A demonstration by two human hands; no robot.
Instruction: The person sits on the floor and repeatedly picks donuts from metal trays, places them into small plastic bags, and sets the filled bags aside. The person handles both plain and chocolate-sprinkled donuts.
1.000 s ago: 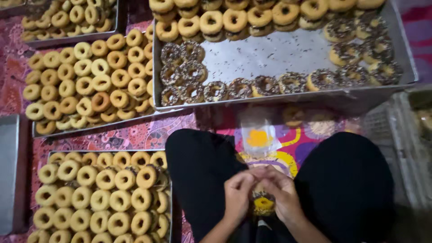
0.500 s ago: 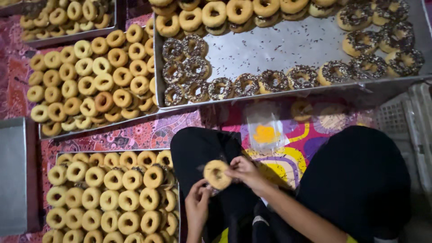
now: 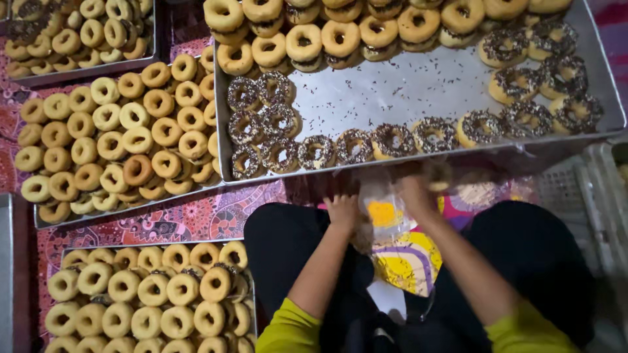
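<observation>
I sit cross-legged in black trousers and yellow-green sleeves. My right hand [image 3: 417,194] is blurred, reaching forward to the front edge of the big steel tray [image 3: 418,91], with a plain doughnut [image 3: 437,174] at its fingertips. My left hand [image 3: 341,210] has its fingers curled against the left edge of a clear plastic bag [image 3: 383,212] holding something orange-yellow, which lies between my knees. Whether this hand grips the bag is unclear. Chocolate-sprinkled doughnuts [image 3: 353,145] line the tray's front and sides, and plain ones [image 3: 340,36] fill its back.
Trays of plain doughnuts lie on the patterned floor mat [image 3: 196,219]: one at my left knee [image 3: 150,294], one further ahead on the left [image 3: 118,140], and one at the top left [image 3: 78,33]. A white plastic crate [image 3: 582,189] stands on the right.
Both hands have moved from my lap forward toward the steel tray's edge. The doughnut that both hands held half a second ago now goes forward with the right hand alone.
</observation>
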